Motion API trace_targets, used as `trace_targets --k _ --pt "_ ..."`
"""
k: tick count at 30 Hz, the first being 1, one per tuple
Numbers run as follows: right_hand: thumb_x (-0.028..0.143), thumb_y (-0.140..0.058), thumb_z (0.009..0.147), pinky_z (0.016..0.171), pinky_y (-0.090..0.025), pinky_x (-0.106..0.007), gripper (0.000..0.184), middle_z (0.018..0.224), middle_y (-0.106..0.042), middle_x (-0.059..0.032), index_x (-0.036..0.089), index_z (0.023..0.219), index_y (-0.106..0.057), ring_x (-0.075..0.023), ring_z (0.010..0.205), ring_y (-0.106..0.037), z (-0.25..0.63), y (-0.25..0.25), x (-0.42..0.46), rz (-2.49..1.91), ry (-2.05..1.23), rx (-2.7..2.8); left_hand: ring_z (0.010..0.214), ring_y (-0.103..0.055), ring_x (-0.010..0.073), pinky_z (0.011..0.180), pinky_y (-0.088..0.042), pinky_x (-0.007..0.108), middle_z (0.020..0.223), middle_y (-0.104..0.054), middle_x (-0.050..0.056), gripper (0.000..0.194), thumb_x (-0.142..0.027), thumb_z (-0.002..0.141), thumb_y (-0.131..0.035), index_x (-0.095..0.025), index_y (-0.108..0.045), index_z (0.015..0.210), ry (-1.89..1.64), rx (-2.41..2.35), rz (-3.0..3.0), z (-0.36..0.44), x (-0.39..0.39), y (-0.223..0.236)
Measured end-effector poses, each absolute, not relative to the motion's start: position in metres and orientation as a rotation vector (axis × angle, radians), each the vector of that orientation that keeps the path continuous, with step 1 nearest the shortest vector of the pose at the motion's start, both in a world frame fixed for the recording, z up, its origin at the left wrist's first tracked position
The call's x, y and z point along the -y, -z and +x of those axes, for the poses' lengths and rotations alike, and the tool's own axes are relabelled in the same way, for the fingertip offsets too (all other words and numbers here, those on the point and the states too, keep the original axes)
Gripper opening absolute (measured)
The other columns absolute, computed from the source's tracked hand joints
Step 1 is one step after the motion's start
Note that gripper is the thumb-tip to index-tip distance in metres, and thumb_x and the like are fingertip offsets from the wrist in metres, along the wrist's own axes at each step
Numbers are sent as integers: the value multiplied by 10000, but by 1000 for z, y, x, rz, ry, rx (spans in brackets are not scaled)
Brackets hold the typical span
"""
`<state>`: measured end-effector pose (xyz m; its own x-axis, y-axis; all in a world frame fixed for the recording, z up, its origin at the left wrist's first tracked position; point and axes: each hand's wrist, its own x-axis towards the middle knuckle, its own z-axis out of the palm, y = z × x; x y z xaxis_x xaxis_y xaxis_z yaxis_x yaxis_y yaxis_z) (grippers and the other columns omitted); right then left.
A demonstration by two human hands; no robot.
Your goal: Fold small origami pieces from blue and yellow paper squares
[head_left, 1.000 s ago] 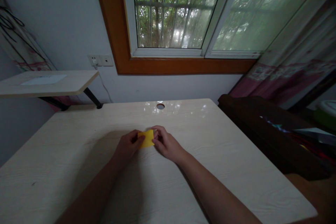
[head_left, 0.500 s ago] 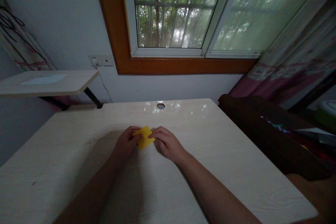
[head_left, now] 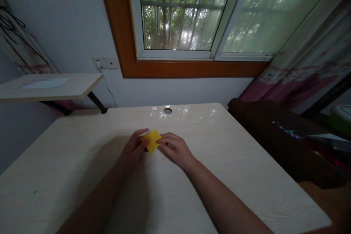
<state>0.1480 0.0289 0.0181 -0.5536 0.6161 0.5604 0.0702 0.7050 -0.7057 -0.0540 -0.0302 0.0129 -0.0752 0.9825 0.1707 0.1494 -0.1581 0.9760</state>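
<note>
A small square of yellow paper is held between my two hands, a little above the desk or resting on it; I cannot tell which. Its corners point up, down and to the sides. My left hand pinches the left corner, thumb on top and fingers partly behind. At the right corner, my right hand has its thumb and fingers closed on the paper. The paper's underside is hidden, so any folds there do not show.
The pale wood-grain desk spreads around my hands, with a round cable hole near its far edge. A raised shelf on black legs stands at the back left. Dark wooden furniture borders the right side, below a curtain.
The yellow paper has turned from lying roughly level to a diamond position. My right fingers have moved onto its right corner, and both hands stay near the same spot.
</note>
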Motion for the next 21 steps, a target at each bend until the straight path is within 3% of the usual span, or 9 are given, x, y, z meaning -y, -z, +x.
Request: trace_targets --k 5,10,15,21 --pt "293 -603 915 814 -506 -301 135 966 -689 -67 218 934 -714 -172 886 -644 148 -21 -29 -612 -919 1950 858 -650 182 734 -521 295 1069 -656 91 387 -382 848 -633 -178 -567 1169 -1322 -1174 1470 -58 28 -8" --pt "327 -602 914 792 -497 -294 161 935 -690 -57 207 880 -704 -168 864 -641 148 -19 -29 -640 -1010 1921 902 -669 212 799 -521 327 985 -687 64 446 -341 701 -782 -188 -573 1063 -1227 -1167 1439 -59 26 -3" --pt "372 -625 894 719 -482 -272 190 898 -684 -54 198 863 -695 -160 806 -628 146 -15 -29 -630 -1048 1978 803 -639 163 743 -502 277 839 -666 8 250 -389 780 -694 -182 -571 847 -1196 -1388 1526 -55 28 -4" --pt "373 -663 855 610 -425 -229 207 773 -627 -16 177 799 -629 -119 665 -548 145 -8 -30 -751 -1092 1931 686 -590 131 640 -473 239 746 -603 -21 286 -368 751 -721 -185 -504 786 -1227 -1466 1558 -55 27 2"
